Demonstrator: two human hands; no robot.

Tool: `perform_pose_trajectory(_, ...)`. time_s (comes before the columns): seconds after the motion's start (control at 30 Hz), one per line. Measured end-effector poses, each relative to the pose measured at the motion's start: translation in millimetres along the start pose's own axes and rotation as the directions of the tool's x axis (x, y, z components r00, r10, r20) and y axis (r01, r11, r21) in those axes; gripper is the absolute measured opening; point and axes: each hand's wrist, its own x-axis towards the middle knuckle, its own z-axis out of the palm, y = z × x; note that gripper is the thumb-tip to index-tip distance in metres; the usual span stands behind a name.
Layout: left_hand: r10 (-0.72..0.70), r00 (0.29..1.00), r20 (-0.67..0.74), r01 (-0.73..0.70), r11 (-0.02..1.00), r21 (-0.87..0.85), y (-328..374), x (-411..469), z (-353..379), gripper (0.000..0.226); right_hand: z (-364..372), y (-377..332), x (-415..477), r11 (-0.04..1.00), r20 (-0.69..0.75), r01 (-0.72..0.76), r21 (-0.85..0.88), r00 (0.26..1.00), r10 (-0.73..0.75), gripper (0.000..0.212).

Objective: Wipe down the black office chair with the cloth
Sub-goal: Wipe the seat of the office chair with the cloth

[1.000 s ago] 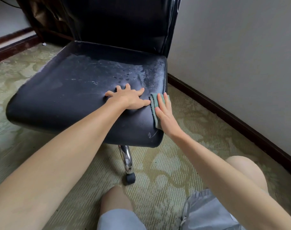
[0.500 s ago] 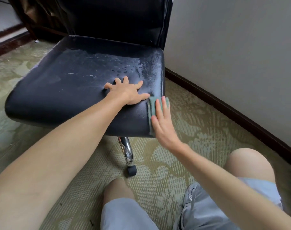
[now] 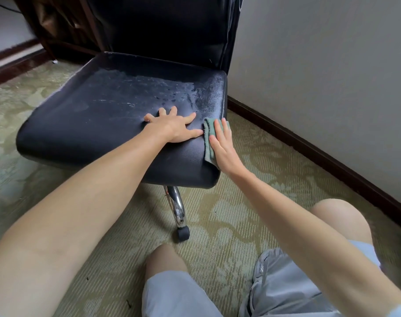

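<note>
Here, the right grip [image 3: 224,149], fingers straight and close together, flattens the green cloth [image 3: 208,145] against the side edge of the black office chair [image 3: 98,120]. The cloth folds over that edge and shows just left of the fingers and below the palm. Immediately left of it the left grip [image 3: 174,128] lies spread, palm down, on the seat, its thumb nearly touching the cloth. Beyond both grips, toward the backrest [image 3: 163,28], the seat carries pale streaks, specks and a dull mottled patch, so the top looks only partly wiped; the portion nearer the grips reads darker and smoother. Backrest, chrome leg [image 3: 177,209] and castor [image 3: 183,233], below the grips, probably remain to do. Materials: glossy, faintly creased leatherette over a rounded cushion; soft, napped cloth; ribbed, patterned carpet [image 3: 252,197].
</note>
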Motion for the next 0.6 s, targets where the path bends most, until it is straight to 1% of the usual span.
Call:
perform_pose_trajectory(0.07,0.005,1.000,-0.001,-0.005,1.000,0.000,-1.7,-1.4,0.6,0.073,4.8,-2.7,-8.2,0.999,-0.017,0.017,-0.030,1.000,-0.018,0.053)
perform_pose_trajectory(0.17,0.034,0.999,0.011,-0.034,0.999,0.005,-11.6,-3.5,1.9,0.072,23.8,-2.9,-44.5,0.989,-0.015,0.092,-0.112,0.995,-0.094,0.059)
perform_pose_trajectory(0.27,0.081,0.997,0.019,-0.081,0.997,0.005,-32.0,-2.7,7.2,0.073,38.4,-4.9,-70.2,0.956,0.071,0.217,-0.198,0.976,-0.207,0.064)
perform_pose_trajectory(0.33,0.107,0.994,0.024,-0.107,0.994,0.018,-46.9,-2.9,10.2,0.070,41.0,-9.3,-66.0,0.934,0.130,0.269,-0.234,0.961,-0.244,0.063)
perform_pose_trajectory(0.4,0.125,0.991,0.046,-0.127,0.992,0.026,-60.2,-4.7,11.3,0.066,40.5,-16.7,-52.9,0.910,0.159,0.312,-0.271,0.947,-0.278,0.059)
perform_pose_trajectory(0.47,0.142,0.987,0.070,-0.142,0.990,0.003,-71.6,-9.0,9.3,0.066,35.4,-16.3,-28.5,0.900,0.150,0.314,-0.302,0.948,-0.280,0.056)
perform_pose_trajectory(0.6,0.181,0.978,0.103,-0.175,0.982,-0.063,-88.3,-17.1,-3.3,0.066,19.2,-17.0,25.2,0.925,0.057,0.200,-0.324,0.980,-0.192,0.058)
